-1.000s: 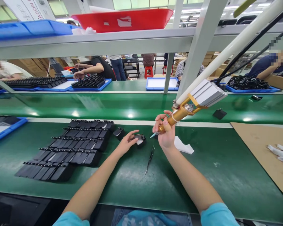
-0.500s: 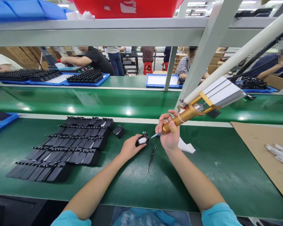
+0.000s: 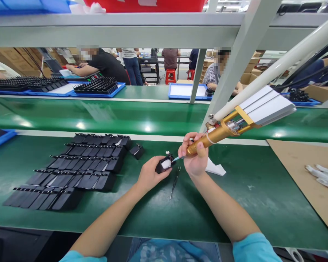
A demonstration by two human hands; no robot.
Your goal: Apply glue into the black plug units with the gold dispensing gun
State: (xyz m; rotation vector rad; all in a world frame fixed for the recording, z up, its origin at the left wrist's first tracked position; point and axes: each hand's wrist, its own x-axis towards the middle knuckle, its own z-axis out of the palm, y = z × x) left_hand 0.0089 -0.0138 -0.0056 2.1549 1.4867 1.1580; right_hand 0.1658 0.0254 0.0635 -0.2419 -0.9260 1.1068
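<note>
My left hand (image 3: pixel 151 174) is closed around a small black power adapter housing (image 3: pixel 159 167) with two metal prongs and a white part in its open side. My right hand (image 3: pixel 194 160) grips a gold-coloured glue dispenser (image 3: pixel 221 134), which hangs from a white pole. Its thin blue nozzle (image 3: pixel 177 158) points at the housing's prong end; whether the tip touches it I cannot tell. Just below the nozzle, metal tweezers (image 3: pixel 175 183) lie on the green bench. Past my left hand sits another loose black housing (image 3: pixel 137 151), beside rows of similar black housings (image 3: pixel 73 163).
White paper (image 3: pixel 215 168) lies behind my right wrist. Cardboard (image 3: pixel 297 160) with white gloves (image 3: pixel 323 175) covers the right side. The white pole (image 3: pixel 251 87) slants overhead, near a shelf post (image 3: pixel 244 54). Several people work across the green belt (image 3: pixel 112 114), beside blue trays (image 3: pixel 188 91).
The housing in my left hand has tilted and come nearer the nozzle. The nozzle tip has moved left, to the housing's prong end. The view has shifted slightly.
</note>
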